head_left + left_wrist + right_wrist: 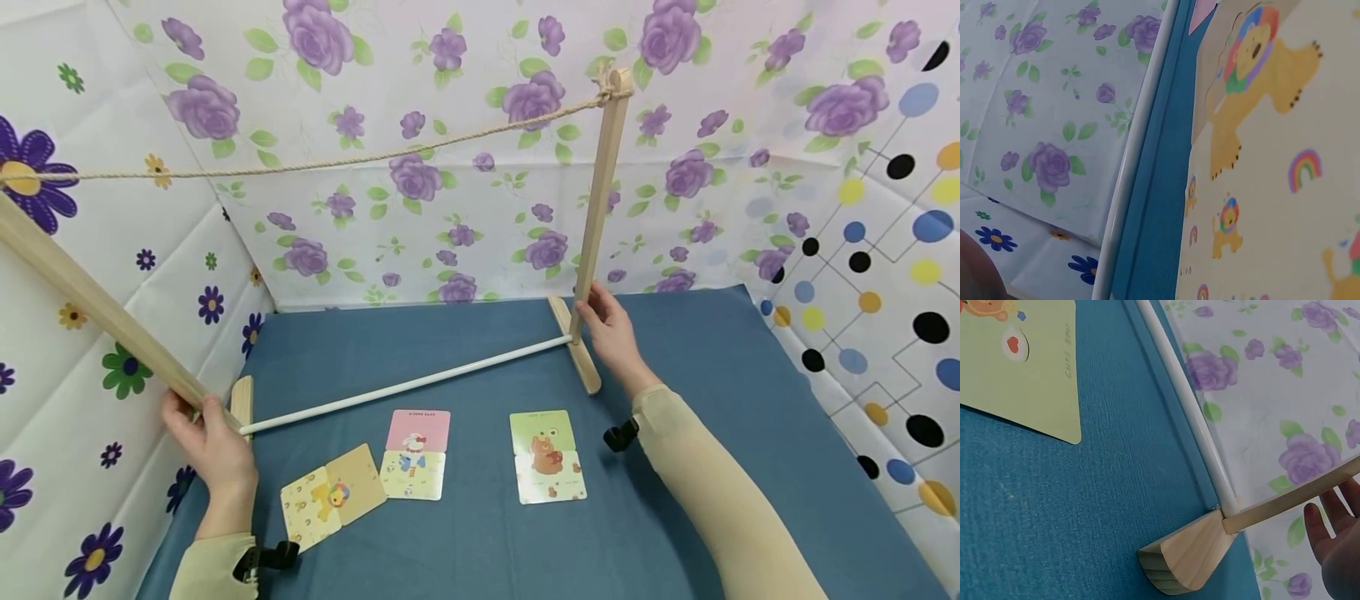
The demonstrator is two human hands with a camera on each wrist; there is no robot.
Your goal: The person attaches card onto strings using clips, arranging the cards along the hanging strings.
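Note:
A wooden frame stands on the blue cloth, its two posts joined low down by a white rod and at the top by a thin rope. My left hand grips the left post near its foot. Low on the right post, my right hand holds it between thumb and fingers, just above the right foot. The rope is knotted round the right post's top; the left post's top is out of view.
In front of the rod lie three picture cards: a lion card, a pink and yellow card and a green bear card. The lion card overlaps its neighbour's corner. Flowered sheets close off the back and left, a dotted one the right.

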